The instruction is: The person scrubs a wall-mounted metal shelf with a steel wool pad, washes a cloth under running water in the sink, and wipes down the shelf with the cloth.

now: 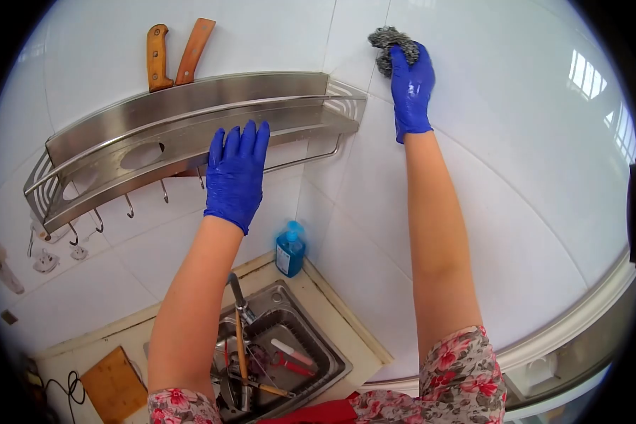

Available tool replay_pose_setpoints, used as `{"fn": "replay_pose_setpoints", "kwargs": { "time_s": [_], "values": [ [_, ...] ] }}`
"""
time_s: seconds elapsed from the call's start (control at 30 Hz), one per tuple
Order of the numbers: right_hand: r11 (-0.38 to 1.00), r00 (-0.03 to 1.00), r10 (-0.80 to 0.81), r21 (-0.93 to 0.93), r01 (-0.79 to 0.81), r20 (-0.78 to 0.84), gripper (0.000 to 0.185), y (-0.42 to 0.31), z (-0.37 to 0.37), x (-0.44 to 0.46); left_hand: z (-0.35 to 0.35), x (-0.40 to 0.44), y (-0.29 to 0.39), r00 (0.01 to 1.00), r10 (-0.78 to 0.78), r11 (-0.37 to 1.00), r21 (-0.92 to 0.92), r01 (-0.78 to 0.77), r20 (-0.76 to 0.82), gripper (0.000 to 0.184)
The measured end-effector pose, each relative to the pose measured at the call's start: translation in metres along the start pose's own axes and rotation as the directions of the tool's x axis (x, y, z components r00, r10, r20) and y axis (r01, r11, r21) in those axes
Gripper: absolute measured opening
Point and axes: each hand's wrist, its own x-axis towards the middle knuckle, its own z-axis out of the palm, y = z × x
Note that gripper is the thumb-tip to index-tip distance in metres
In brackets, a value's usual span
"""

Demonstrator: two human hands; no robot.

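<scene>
My right hand (414, 85), in a blue glove, is closed around a grey steel wool scrubber (389, 49) against the white tiled wall (516, 155), near the corner. My left hand (237, 169), gloved alike, lies on the front of a metal wall shelf (191, 141) with its fingers stretched out and apart. Two knives with wooden handles, one yellowish (158, 56) and one reddish-brown (195, 53), stand in the shelf's back edge, their blades hidden.
Below is a steel sink (336, 367) holding utensils, with a faucet (237, 293) behind. A blue soap bottle (290, 251) stands in the counter corner. A wooden board (113, 385) lies at lower left. Hooks (129, 206) hang under the shelf.
</scene>
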Motion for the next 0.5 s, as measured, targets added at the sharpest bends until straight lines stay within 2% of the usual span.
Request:
{"fn": "replay_pose_setpoints", "kwargs": {
  "time_s": [0.07,0.1,0.13,0.2,0.33,0.4,0.43,0.47,0.5],
  "values": [
    [0.992,0.988,0.07,0.097,-0.084,0.137,0.031,0.014,0.012,0.0,-0.002,-0.001,0.0,1.0,-0.002,1.0,-0.002,0.002,0.008,0.076],
    [0.983,0.964,0.186,-0.037,-0.182,0.191,0.033,0.008,0.019,0.001,-0.003,0.0,0.0,1.0,-0.003,1.0,-0.002,0.003,0.013,0.075],
    [0.975,0.932,0.213,-0.129,-0.182,0.292,0.036,-0.008,0.018,-0.002,-0.003,0.001,0.0,1.0,-0.006,1.0,0.002,0.006,0.006,0.075],
    [0.915,0.944,0.034,-0.389,0.103,0.329,0.038,0.011,0.044,-0.001,-0.001,-0.001,-0.002,1.0,0.003,1.0,-0.018,-0.003,0.006,0.076],
    [0.864,0.742,0.282,-0.497,0.078,0.608,0.045,0.033,0.085,0.001,-0.003,-0.001,-0.001,1.0,-0.006,1.0,-0.025,0.006,0.019,0.075],
    [0.851,0.726,0.324,-0.522,0.055,0.606,0.048,0.057,0.113,0.003,0.002,-0.002,-0.003,1.0,0.005,1.0,-0.022,-0.005,-0.004,0.073],
    [0.939,0.809,0.276,-0.326,-0.111,0.519,0.047,0.075,0.127,0.007,0.007,-0.003,-0.003,1.0,0.006,1.0,-0.001,-0.006,-0.027,0.073],
    [0.965,0.872,0.26,-0.092,-0.244,0.414,0.045,0.086,0.135,0.011,0.008,-0.001,-0.003,1.0,-0.001,1.0,0.004,0.001,-0.026,0.073],
    [0.701,0.746,0.304,0.391,-0.596,0.592,0.039,0.08,0.134,0.019,0.007,0.0,-0.002,1.0,-0.001,1.0,0.002,0.001,-0.025,0.073]
  ]
}}
